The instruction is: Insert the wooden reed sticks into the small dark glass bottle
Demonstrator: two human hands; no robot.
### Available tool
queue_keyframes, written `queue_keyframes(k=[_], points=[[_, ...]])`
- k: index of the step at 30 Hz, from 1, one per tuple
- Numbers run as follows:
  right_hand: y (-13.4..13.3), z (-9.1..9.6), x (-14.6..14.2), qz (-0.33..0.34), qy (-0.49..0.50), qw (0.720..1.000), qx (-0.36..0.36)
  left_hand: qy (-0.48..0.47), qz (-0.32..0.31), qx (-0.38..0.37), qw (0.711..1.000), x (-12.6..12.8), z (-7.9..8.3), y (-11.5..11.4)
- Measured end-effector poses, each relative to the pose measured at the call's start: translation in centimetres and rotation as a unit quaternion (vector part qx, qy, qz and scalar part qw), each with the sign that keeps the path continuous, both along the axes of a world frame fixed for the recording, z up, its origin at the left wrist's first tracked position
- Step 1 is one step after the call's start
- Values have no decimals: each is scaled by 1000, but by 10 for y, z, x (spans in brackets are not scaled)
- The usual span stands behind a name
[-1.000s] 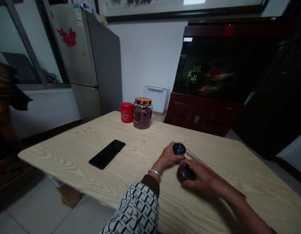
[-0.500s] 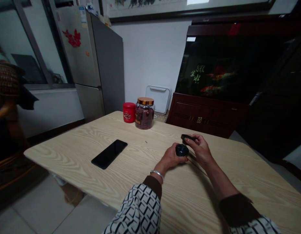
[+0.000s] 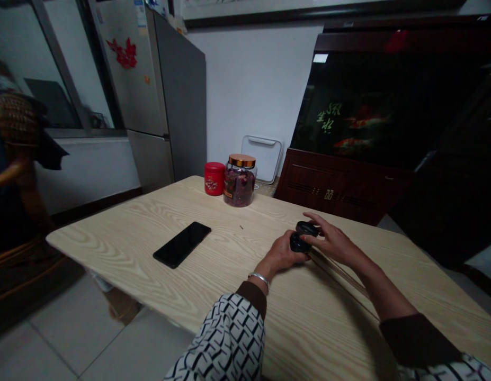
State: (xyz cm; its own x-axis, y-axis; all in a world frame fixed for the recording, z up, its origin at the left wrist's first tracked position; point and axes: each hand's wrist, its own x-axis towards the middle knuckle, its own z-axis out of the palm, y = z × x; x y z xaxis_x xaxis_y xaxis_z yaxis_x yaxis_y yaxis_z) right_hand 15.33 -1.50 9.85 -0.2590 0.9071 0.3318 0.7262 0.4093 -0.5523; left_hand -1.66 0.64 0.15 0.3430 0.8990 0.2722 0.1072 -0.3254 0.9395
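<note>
My left hand grips a small dark round container low over the pale wooden table. My right hand holds a dark rounded piece by the fingertips, directly on or just above that container. I cannot tell whether the two pieces are joined. Several thin long sticks lie on the table beneath my right wrist. A black smartphone lies face up to the left of my hands.
At the table's far edge stand a red tin and a glass jar of dried flower buds with a gold lid. Behind are a refrigerator, a white plastic case, a dark fish tank and a wooden cabinet.
My right hand has lowered the dark piece from the raised position to the top of the container. Both hands have drawn closer together. The view has tilted slightly.
</note>
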Motion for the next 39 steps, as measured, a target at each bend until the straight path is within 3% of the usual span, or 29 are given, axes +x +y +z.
queue_keyframes(k=[3,8,12,15,18,20,25,27,31,33,36,37,39], points=[[2,21,-5,2,-146,989,16,7,6,6,1000,0,-1,0],[3,36,-28,-100,-303,948,5,-17,2,22,1000,2,-6,3],[7,33,-29,-103,-233,966,-33,-26,-10,11,1000,3,-6,4],[13,34,-16,-28,-112,991,-62,-5,-4,4,1000,1,-2,2],[15,43,-5,43,-64,991,-109,1,-3,3,1000,-2,2,-1],[13,50,-3,22,-89,988,-121,-1,1,4,1000,-3,3,-2],[3,59,-9,-188,-209,959,-24,-7,4,7,1000,-2,0,0],[1,57,-10,-161,-204,965,-19,-2,3,7,1000,-1,-2,2],[2,53,-10,37,-182,981,-55,6,2,11,1000,0,-3,3],[2,55,-10,11,-224,974,-45,9,4,7,1000,-1,-1,2],[2,59,-12,-150,-284,947,-3,15,3,6,1000,-2,2,0],[3,58,-12,-160,-285,945,0,16,3,7,1000,-3,3,-1],[4,54,-11,-79,-266,960,-22,13,-1,6,1000,-3,3,-1]])
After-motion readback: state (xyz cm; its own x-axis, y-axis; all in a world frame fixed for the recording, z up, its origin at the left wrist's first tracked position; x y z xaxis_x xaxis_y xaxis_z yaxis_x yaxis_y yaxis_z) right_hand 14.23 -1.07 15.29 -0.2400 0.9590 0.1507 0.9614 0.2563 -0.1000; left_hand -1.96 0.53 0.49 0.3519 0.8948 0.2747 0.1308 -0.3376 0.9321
